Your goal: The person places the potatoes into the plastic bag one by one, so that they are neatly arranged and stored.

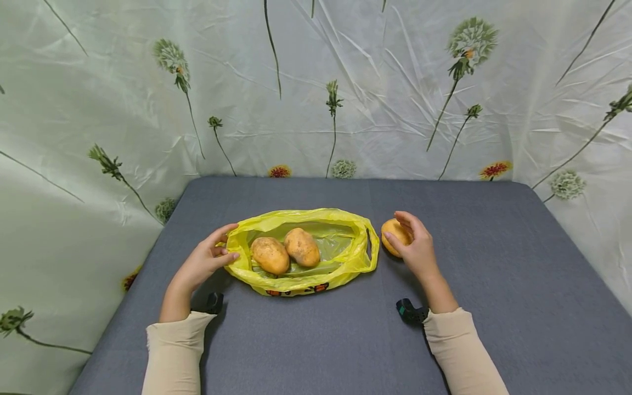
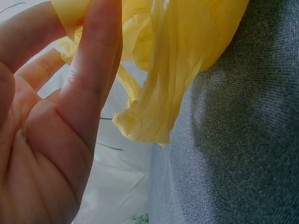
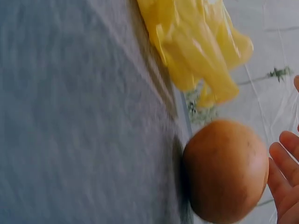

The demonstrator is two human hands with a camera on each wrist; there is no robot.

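A yellow plastic bag [image 1: 360, 219] lies on the table with its mouth spread wide. Inside it are two potatoes, one on the left [image 1: 270, 255] and one on the right [image 1: 302, 247]. My left hand [image 1: 202, 260] holds the bag's left end, with yellow plastic [image 2: 70, 14] showing between the fingers. Just right of the bag, a third, rounder potato [image 3: 224, 170] rests on the table. My right hand [image 1: 415, 244] is spread around its right side, thumb and fingers apart and fingertips close against the skin.
A grey cloth-covered table [image 1: 316, 340] lies under everything. Behind it and at the sides hangs a pale curtain [image 1: 385, 104] with a flower print. Dark wrist straps [image 1: 410, 311] sit near the sleeve cuffs.
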